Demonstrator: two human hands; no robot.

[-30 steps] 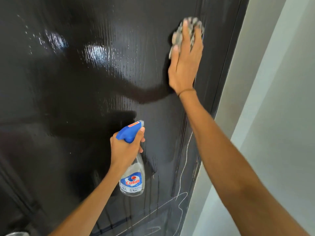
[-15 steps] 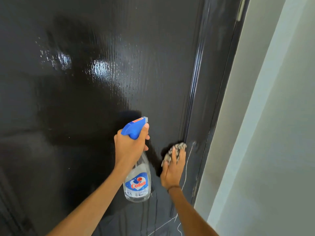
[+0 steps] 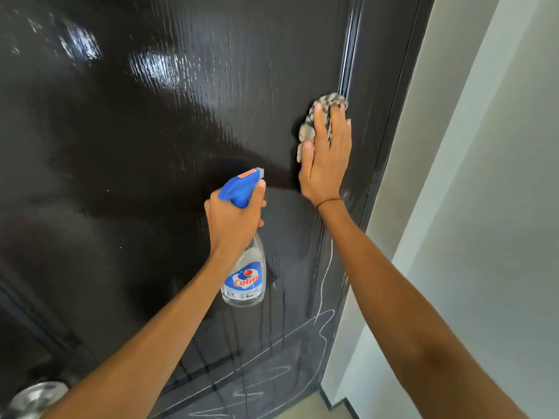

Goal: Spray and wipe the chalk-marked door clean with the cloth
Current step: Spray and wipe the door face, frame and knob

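Basically, wiping step under way. Right hand (image 3: 325,158) lies flat, fingers straight, palm pressing the cloth (image 3: 314,122) against the door (image 3: 151,176) at about 1 o'clock from frame centre, just beside the raised moulding strip (image 3: 348,55) near the door's right edge. Flat palm makes sense: it spreads pressure over the bunched rag so it drags wet film rather than skipping. Cloth pokes out above and to the left of the fingers, mostly under the hand.

Left hand (image 3: 234,219) is wrapped round the neck of the spray bottle (image 3: 245,267), a finger over the blue trigger head (image 3: 239,187), nozzle aimed toward the door at roughly 12 o'clock from the hand. Likely kept up and ready so more spray can go on without swapping hands. Bottle body hangs below the fist, near the door; contact cannot be told.

Upper door is glossy and wet, drips running down below the bottle. Chalk lines (image 3: 325,297) remain at 5 to 6 o'clock, low on the panel, plus scribbles (image 3: 260,376) lower down, so judged partway done; lower section needs wiping next. A metal knob (image 3: 36,394) shows at 7 o'clock. Pale wall (image 3: 484,207) at 3 o'clock.
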